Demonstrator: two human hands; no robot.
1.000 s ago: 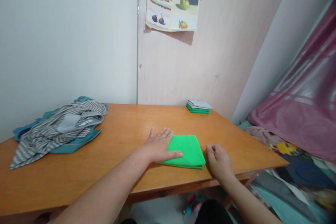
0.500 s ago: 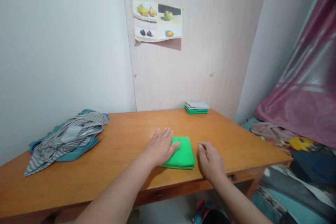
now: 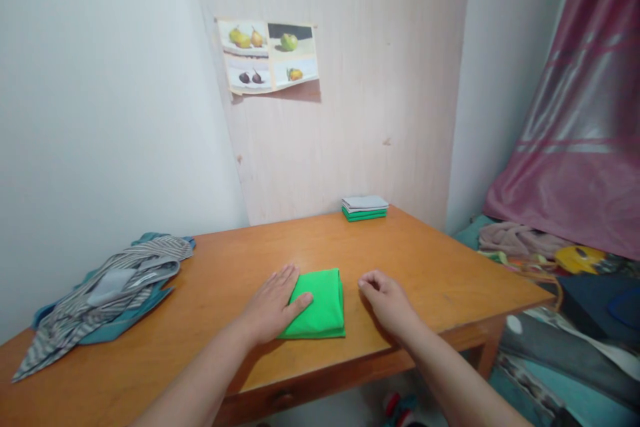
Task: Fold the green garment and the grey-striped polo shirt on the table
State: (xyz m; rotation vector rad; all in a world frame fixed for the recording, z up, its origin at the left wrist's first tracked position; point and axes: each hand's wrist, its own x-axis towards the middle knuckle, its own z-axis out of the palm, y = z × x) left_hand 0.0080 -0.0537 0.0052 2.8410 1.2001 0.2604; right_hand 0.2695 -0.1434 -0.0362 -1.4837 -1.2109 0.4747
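A folded bright green cloth [image 3: 323,303] lies near the front edge of the wooden table [image 3: 440,267]. My left hand [image 3: 273,303] rests flat on the cloth's left part, fingers stretched out and the thumb across it. Just right of the cloth, my right hand [image 3: 387,300] rests on the table with its fingers curled loosely; nothing shows in it. A small stack of folded grey and green cloths [image 3: 365,207] sits at the table's far edge by the wall.
A heap of unfolded striped grey and blue cloths [image 3: 107,287] lies at the table's left. A fruit picture [image 3: 270,55] hangs on the wall. Right of the table are a pink curtain [image 3: 575,147] and clutter on a bed [image 3: 560,260].
The view has swung to the right and tilted. My left hand has slid toward the cloth's left side. My right hand stays beside the cloth's right edge.
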